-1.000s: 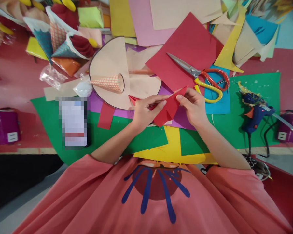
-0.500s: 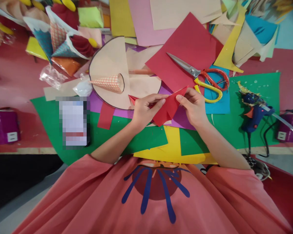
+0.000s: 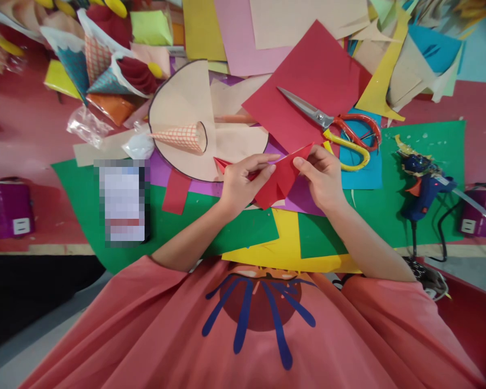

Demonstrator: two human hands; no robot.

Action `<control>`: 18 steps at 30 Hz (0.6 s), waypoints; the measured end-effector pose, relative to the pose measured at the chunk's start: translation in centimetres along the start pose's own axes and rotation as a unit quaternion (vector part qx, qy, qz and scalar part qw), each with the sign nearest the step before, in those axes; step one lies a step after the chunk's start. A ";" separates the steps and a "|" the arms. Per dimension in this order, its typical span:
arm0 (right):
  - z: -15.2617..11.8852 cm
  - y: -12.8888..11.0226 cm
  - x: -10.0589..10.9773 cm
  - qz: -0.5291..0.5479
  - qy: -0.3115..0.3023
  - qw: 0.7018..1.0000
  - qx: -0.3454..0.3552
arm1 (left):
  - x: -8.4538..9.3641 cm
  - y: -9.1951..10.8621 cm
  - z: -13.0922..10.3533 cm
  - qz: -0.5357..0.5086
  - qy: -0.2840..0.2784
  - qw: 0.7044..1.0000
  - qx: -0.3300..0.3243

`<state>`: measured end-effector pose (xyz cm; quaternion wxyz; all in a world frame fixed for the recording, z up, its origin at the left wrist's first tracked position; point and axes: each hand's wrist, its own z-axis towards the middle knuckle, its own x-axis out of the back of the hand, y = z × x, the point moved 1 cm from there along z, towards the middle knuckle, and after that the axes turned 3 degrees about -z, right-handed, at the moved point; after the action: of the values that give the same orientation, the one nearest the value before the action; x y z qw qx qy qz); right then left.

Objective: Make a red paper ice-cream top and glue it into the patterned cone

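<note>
A folded piece of red paper point(image 3: 274, 182) is held between my two hands, above the purple and green sheets. My left hand point(image 3: 243, 183) pinches its left part between thumb and fingers, and a pointed red end sticks out behind that hand. My right hand point(image 3: 322, 175) grips the upper right corner, thumb on the near face. Beyond my left hand lies a beige paper disc point(image 3: 178, 102) with a black edge, bearing a small checked paper cone point(image 3: 186, 138). Scissors point(image 3: 328, 121) with red and yellow handles rest on a red sheet point(image 3: 311, 59) beyond my right hand.
A blue glue gun point(image 3: 423, 194) with its cord lies at the right on a green sheet point(image 3: 372, 216). At the left is a phone point(image 3: 123, 202) with a blurred screen. Checked cones with dark red filling point(image 3: 101, 59) and paper scraps point(image 3: 413, 65) crowd the far side.
Almost nothing differs. Both hands keep the same hold on the red paper, and the whole view has shifted very slightly.
</note>
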<state>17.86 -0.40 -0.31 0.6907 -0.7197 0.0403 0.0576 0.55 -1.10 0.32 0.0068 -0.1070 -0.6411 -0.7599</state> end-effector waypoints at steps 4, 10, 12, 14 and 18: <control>0.1 0.0 0.0 0.002 -0.002 1.000 -0.007 | 0.0 0.0 0.0 0.002 0.001 1.000 -0.015; 0.0 -0.3 -0.1 0.006 0.002 1.000 -0.021 | 0.0 0.2 0.0 -0.008 0.006 1.000 -0.014; 0.0 -0.3 -0.2 0.004 0.001 1.000 -0.024 | 0.0 0.2 0.0 -0.010 0.007 1.000 -0.015; -0.1 -0.3 -0.2 0.003 -0.003 1.000 -0.028 | 0.0 0.1 0.1 -0.009 -0.001 1.000 -0.012; -0.3 -0.2 -0.3 0.003 -0.012 0.999 -0.033 | 0.1 0.2 0.1 -0.002 -0.022 1.000 -0.016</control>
<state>17.63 -0.68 -0.02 0.6671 -0.7410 0.0325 0.0699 0.54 -1.00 0.51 -0.0106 -0.1223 -0.6289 -0.7677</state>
